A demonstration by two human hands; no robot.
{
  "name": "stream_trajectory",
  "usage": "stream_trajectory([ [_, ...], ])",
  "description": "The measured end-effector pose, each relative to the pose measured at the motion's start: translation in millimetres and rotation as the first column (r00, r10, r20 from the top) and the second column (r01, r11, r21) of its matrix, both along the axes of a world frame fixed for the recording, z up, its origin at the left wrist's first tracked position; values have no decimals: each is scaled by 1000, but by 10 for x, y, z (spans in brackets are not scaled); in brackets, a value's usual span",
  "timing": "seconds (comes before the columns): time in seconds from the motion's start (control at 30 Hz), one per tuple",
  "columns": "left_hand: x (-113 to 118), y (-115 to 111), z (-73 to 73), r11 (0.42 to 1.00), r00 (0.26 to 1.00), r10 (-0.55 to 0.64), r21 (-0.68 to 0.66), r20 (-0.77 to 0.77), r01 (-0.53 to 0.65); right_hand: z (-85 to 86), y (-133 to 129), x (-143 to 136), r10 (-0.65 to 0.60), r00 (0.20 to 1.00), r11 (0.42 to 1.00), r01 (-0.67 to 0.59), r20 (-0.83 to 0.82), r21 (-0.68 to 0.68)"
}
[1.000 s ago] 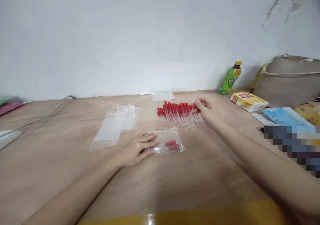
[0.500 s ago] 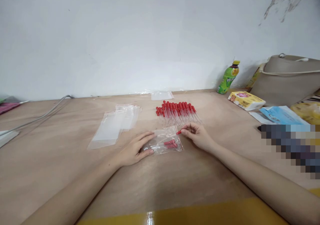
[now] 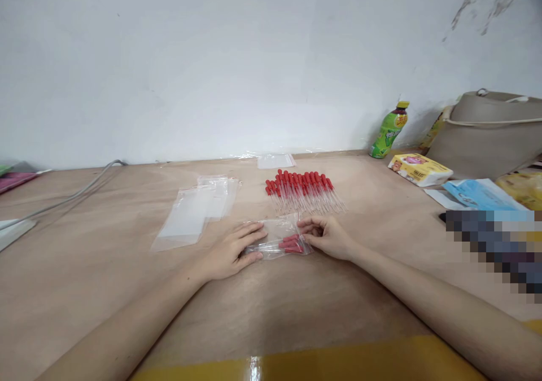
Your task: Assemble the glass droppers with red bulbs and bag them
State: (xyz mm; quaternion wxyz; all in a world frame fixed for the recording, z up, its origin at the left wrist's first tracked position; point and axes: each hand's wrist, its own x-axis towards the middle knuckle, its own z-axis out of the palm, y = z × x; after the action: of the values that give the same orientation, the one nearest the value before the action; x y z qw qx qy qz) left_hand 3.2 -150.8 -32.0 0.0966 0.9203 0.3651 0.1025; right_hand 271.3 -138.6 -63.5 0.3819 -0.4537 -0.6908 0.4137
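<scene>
A clear zip bag (image 3: 273, 250) lies on the table with several red-bulbed droppers (image 3: 292, 244) inside it, their bulbs towards the mouth on the right. Flat across the bag's left end rests my left hand (image 3: 237, 249), fingers stretched out and thumb at the near edge. My right hand (image 3: 328, 236) is at the mouth, thumb and fingertips closed on the plastic by the bulbs. Just beyond the bag lies a pile of loose droppers (image 3: 302, 186), bulbs pointing away from me. Left of the pile, flat clear bags (image 3: 186, 214) overlap in a loose stack.
Another small stack of bags (image 3: 276, 161) lies by the wall. At the right stand a green drink bottle (image 3: 388, 131), a yellow tissue pack (image 3: 419, 169) and a grey handbag (image 3: 491, 138), with a blue packet (image 3: 480, 193) in front. A grey cable (image 3: 91, 184) crosses the left side.
The dropper that my right hand held at the mouth has gone into the bag with the others. My right hand has moved slightly nearer to me, onto the bag's edge. My left hand has stayed put.
</scene>
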Motion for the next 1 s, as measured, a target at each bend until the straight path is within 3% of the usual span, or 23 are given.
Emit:
stream_trajectory([
  [0.13,-12,7,-6,1000,999,-8,4,-41,8,46,-12,41,78,997,996,-78,-3,-53],
  [0.37,-20,38,-17,999,996,-32,-7,-78,32,60,-35,39,243,959,963,-256,-145,-79],
  [0.43,-18,36,-11,999,995,-33,-7,-92,33,73,-28,47,246,962,963,-256,-120,-81],
  [0.5,-14,35,0,999,994,-33,-4,-103,32,110,14,63,161,985,985,-164,-58,-57],
  [0.57,-9,35,15,1000,994,-32,-2,-109,31,183,110,81,-13,999,999,11,43,42],
  [0.67,-3,37,34,999,993,-39,2,-112,39,347,370,84,-292,935,928,227,200,296],
  [0.87,-5,32,43,999,990,-48,-7,-130,48,554,1015,-129,-569,664,798,303,485,521],
  [1.0,-6,25,41,999,992,-46,-12,-115,45,520,1271,-304,-612,608,781,365,506,506],
])
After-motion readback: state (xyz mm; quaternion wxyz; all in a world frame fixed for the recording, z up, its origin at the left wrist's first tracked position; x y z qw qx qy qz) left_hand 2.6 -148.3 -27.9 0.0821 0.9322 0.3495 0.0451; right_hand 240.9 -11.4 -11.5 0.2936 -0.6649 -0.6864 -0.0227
